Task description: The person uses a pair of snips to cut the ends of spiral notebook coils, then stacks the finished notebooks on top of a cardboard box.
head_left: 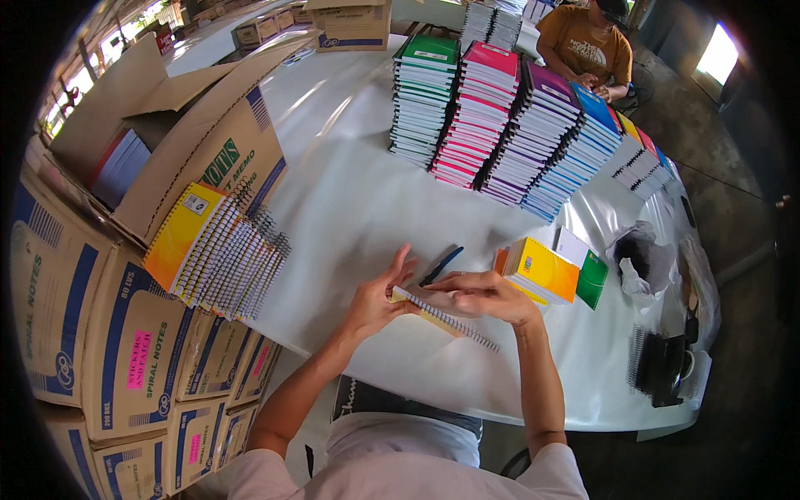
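A small spiral notebook (438, 314) is tilted over the near part of the table, its wire coil facing me. My left hand (377, 296) grips its left end, thumb on the near side and fingers behind. Across its upper edge lies my right hand (493, 298), fingers bent in against the pages; they are slightly smeared. Just beyond the hands rests a slim dark blue tool (442, 265), possibly pliers or a cutter. Right of it stands a small pile of yellow-orange notebooks (543, 271), beside a green notebook (592, 282).
Tall stacks of green (423, 100), pink (477, 112), purple (531, 133) and blue notebooks (575, 154) line the far side. Yellow spiral notebooks (218, 248) lean near an open carton (221, 150); more cartons (137, 350) stand left. At right are a plastic bag (643, 267) and black coils (658, 367). Another person (587, 50) sits beyond.
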`<action>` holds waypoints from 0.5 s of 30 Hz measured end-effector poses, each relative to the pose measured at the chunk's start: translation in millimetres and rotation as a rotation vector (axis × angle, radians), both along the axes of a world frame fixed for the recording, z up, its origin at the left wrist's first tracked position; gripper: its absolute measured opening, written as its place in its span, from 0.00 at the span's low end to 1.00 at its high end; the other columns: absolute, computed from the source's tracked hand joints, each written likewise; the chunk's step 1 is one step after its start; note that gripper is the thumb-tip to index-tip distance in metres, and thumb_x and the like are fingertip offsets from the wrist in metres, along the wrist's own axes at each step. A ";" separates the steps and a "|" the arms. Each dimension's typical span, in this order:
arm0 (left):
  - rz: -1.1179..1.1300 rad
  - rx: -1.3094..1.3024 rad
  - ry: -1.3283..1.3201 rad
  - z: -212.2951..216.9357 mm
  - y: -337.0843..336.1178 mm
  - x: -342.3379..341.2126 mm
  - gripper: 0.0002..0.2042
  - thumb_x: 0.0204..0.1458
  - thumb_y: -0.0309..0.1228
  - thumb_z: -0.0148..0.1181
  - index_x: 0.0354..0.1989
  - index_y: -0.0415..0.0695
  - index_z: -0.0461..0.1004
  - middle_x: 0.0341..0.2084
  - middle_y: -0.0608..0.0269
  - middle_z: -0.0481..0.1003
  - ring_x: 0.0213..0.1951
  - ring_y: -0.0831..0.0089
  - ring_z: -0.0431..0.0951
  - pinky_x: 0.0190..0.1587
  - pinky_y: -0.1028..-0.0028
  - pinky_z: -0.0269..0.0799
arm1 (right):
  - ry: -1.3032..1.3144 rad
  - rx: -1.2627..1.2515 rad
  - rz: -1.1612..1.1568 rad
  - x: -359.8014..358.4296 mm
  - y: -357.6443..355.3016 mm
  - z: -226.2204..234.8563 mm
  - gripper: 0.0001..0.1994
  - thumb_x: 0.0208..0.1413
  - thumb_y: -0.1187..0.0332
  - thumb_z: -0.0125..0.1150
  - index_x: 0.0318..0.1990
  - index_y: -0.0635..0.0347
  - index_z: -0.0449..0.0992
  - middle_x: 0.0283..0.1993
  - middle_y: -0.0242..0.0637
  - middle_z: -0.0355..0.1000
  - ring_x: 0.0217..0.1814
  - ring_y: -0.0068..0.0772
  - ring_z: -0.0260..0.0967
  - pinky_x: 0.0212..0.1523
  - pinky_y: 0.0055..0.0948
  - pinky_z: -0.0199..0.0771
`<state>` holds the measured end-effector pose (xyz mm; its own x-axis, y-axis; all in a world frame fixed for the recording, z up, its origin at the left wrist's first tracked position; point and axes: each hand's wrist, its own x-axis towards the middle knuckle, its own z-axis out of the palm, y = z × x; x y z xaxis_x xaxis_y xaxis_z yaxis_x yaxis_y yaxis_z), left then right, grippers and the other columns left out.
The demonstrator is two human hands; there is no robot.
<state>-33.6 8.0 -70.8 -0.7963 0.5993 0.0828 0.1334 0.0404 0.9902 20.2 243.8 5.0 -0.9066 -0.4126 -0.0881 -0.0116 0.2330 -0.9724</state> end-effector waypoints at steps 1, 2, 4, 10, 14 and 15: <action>0.006 -0.028 0.005 2.0 -1.1 1.1 0.56 0.37 0.24 0.76 0.74 0.59 0.43 0.65 0.50 0.62 0.61 0.63 0.69 0.57 0.69 0.72 | -0.004 0.110 0.007 0.0 -7.2 7.5 0.25 0.57 0.51 0.62 0.54 0.61 0.78 0.47 0.40 0.76 0.46 0.30 0.72 0.47 0.27 0.71; 0.016 0.013 0.002 -0.9 0.0 0.5 0.56 0.38 0.23 0.75 0.74 0.59 0.42 0.66 0.51 0.61 0.60 0.63 0.70 0.57 0.69 0.73 | 0.013 0.096 -0.005 -1.3 -4.9 5.0 0.25 0.57 0.51 0.62 0.54 0.61 0.78 0.47 0.40 0.76 0.46 0.30 0.73 0.47 0.27 0.71; 0.035 0.095 -0.005 -10.9 2.2 -0.9 0.56 0.38 0.23 0.75 0.73 0.61 0.41 0.68 0.52 0.57 0.59 0.64 0.72 0.58 0.69 0.74 | 0.046 0.069 -0.028 -5.1 1.5 -3.7 0.25 0.57 0.50 0.62 0.53 0.61 0.78 0.47 0.41 0.76 0.45 0.31 0.73 0.46 0.26 0.72; 0.044 0.125 -0.062 -5.9 5.7 0.8 0.55 0.39 0.24 0.75 0.74 0.58 0.41 0.68 0.53 0.58 0.59 0.67 0.71 0.58 0.71 0.73 | -0.037 0.257 -0.052 -7.7 -11.8 5.4 0.25 0.57 0.50 0.61 0.53 0.61 0.78 0.49 0.45 0.76 0.48 0.38 0.73 0.53 0.33 0.71; -0.102 0.061 0.039 -14.7 -5.4 -5.8 0.39 0.48 0.26 0.70 0.69 0.50 0.57 0.62 0.55 0.67 0.56 0.73 0.72 0.57 0.75 0.71 | 0.180 0.311 -0.173 16.3 -11.3 24.1 0.24 0.54 0.54 0.66 0.53 0.63 0.78 0.48 0.46 0.75 0.45 0.38 0.73 0.46 0.32 0.74; -0.153 0.004 0.088 -7.7 -7.2 -8.5 0.34 0.50 0.26 0.68 0.67 0.48 0.61 0.61 0.56 0.69 0.56 0.74 0.72 0.56 0.76 0.71 | 0.272 0.351 -0.207 30.2 -8.4 30.0 0.24 0.53 0.55 0.67 0.53 0.63 0.78 0.49 0.47 0.75 0.46 0.40 0.74 0.46 0.33 0.74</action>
<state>-42.1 0.8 -78.5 -0.6850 0.7128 0.1507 0.2241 0.0093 0.9745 50.4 235.3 34.9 -0.9760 -0.2088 0.0615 -0.1726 0.5706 -0.8029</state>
